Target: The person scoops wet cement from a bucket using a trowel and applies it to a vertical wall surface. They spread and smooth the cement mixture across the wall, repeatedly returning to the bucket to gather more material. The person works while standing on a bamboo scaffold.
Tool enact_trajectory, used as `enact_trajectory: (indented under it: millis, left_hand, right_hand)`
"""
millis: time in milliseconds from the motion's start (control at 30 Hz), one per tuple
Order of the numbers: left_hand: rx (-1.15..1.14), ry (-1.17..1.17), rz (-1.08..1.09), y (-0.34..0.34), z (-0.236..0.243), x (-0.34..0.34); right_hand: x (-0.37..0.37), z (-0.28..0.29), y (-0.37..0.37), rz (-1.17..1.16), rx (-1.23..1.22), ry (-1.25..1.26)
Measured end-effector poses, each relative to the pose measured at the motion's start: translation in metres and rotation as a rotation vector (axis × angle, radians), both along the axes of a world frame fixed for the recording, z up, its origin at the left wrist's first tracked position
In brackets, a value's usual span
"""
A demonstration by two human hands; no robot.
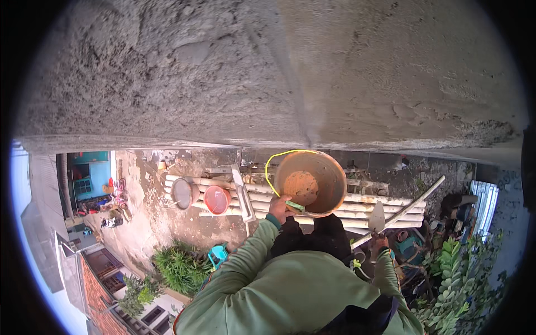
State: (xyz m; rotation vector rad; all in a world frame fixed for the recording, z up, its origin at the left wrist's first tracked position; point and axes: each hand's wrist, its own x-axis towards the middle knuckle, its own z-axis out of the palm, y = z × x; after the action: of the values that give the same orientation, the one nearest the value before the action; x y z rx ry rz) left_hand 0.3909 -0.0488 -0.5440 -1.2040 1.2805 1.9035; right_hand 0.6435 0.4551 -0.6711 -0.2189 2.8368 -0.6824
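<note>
My left hand (279,209) is closed at the near rim of an orange-brown bucket (335,184) smeared with mortar. A thin yellow handle (268,167) loops along the bucket's left side down to that hand. Beside the fingers lies a short green piece (295,206), perhaps the handle's grip. Inside the bucket, a brownish residue (301,187) covers the bottom. Lower and to the right, my right hand (379,243) is wrapped round the handle of a trowel (377,218), its pale blade pointing away from me. Ahead stands a grey plastered wall (223,72), rough on the left and smoother on the right.
Pale bamboo poles (357,207) run crosswise below me, with a slanting pole (416,204) at the right. A grey-filled bucket (181,194), a red bucket (216,200) and a long pale board (242,192) are at the left. Plants (181,268) and a turquoise stool (218,255) stand lower down.
</note>
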Motion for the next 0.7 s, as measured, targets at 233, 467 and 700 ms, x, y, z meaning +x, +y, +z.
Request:
enact_trajectory:
  millis: [233, 467, 700]
  left_hand:
    - [0.020, -0.005, 0.197, 0.040, -0.003, 0.032]
    - [-0.132, -0.072, 0.430, -0.083, -0.092, 0.069]
    - [-0.222, 0.206, 0.989, -0.348, -0.001, 0.018]
  right_hand:
    - [-0.084, 0.084, 0.008, -0.880, -0.421, -0.874]
    - [-0.150, 0.106, -0.046, -0.745, -0.285, -0.967]
    - [-0.198, 0.095, -0.116, -0.612, -0.335, -0.938]
